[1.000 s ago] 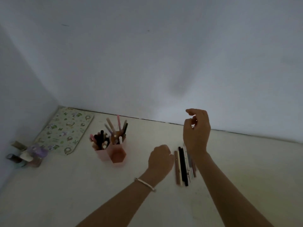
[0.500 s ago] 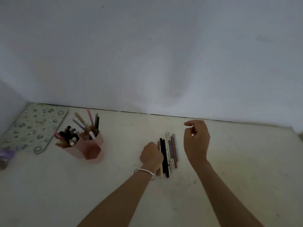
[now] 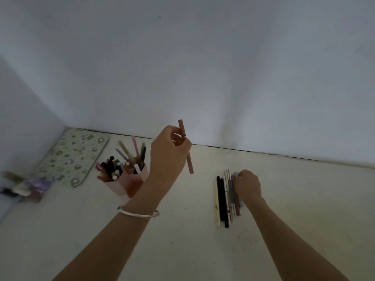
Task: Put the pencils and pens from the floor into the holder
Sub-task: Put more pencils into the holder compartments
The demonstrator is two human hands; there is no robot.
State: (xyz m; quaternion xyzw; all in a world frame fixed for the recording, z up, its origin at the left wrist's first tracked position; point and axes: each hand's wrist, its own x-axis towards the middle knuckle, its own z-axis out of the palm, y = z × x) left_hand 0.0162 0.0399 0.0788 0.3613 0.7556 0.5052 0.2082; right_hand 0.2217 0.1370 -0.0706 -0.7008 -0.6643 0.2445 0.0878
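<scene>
Head view. Left hand (image 3: 168, 153) is raised off the floor (image 3: 182, 240), a bracelet (image 3: 140, 213) at its wrist. Its fingers are curled and, with the thumb, pinch a brown pen (image 3: 189, 163) near the middle. The pen's long axis is close to upright; its upper end stands clear above the fingers and its lower end hangs below them, leaning a little to the right.

The holder (image 3: 132, 181) stands on the floor below and to the left of those fingers, near but not under them. It is pink and already crowded with pens that splay towards the left and back. Judgement: the coming move turns on this offset. The pen's lower end must be carried leftward and down to the holder's mouth, and because the pen is already near upright, little turning should be needed. The left hand is plainly the nearer to the holder. The likeliest fault is the tip catching on the pens that already fill it.

Right hand (image 3: 248, 186) is low, well to the right of the left hand's fingers. Its fingers are curled over the right side of the row (image 3: 220, 199) of pens lying side by side on the floor, long axes running away from the person. Whether it has one pinched cannot be told.
</scene>
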